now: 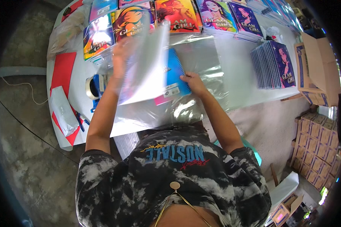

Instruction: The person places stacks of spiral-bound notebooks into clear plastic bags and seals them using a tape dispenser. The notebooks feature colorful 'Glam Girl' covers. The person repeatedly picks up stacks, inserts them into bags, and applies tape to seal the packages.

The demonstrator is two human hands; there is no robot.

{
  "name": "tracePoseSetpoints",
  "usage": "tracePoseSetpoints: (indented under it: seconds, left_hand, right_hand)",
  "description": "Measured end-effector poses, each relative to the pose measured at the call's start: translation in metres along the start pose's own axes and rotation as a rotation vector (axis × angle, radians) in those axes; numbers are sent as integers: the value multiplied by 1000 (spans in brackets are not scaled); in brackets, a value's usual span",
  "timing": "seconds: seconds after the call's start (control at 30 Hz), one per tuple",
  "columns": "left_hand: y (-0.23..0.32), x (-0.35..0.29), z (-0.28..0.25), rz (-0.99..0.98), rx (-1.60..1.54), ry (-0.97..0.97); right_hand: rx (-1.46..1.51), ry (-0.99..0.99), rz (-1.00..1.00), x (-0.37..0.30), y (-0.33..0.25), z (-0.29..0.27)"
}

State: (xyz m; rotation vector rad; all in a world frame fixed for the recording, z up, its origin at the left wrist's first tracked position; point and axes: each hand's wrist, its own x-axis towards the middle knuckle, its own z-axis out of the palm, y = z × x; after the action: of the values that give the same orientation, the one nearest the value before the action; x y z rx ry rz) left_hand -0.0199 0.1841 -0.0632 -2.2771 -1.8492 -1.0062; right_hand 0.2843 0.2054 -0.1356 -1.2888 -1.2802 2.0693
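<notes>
A blue spiral notebook (175,73) lies back cover up on a clear plastic sheet (206,56) in front of me. My right hand (193,82) grips its wire-bound right edge, thumb on top. My left hand (121,55) is raised at the notebook's left, its fingers smeared by motion. Beside it, a pale sheet (149,72) stands up, blurred, over the notebook's left part; I cannot tell whether it is paper or plastic. Near my left forearm stands a blue tape dispenser (98,85) with a tape roll (90,89).
Stacks of colourful spiral notebooks (178,17) line the table's far side. Another notebook stack (272,65) stands at the right by an open cardboard box (317,70). Red card (63,70), a clear-wrapped packet (63,109) and blue-handled scissors (82,119) lie left. Piled cartons (316,145) stand beyond the table.
</notes>
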Motion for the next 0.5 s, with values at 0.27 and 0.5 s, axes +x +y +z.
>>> tracePoseSetpoints:
  seconds: [0.27, 0.5]
  left_hand:
    - [-11, -52, 30, 74, 266, -398]
    - [1, 45, 1, -44, 223, 95]
  right_hand:
    - [-339, 50, -23, -1, 6, -4]
    - [-1000, 576, -548, 22, -116, -4]
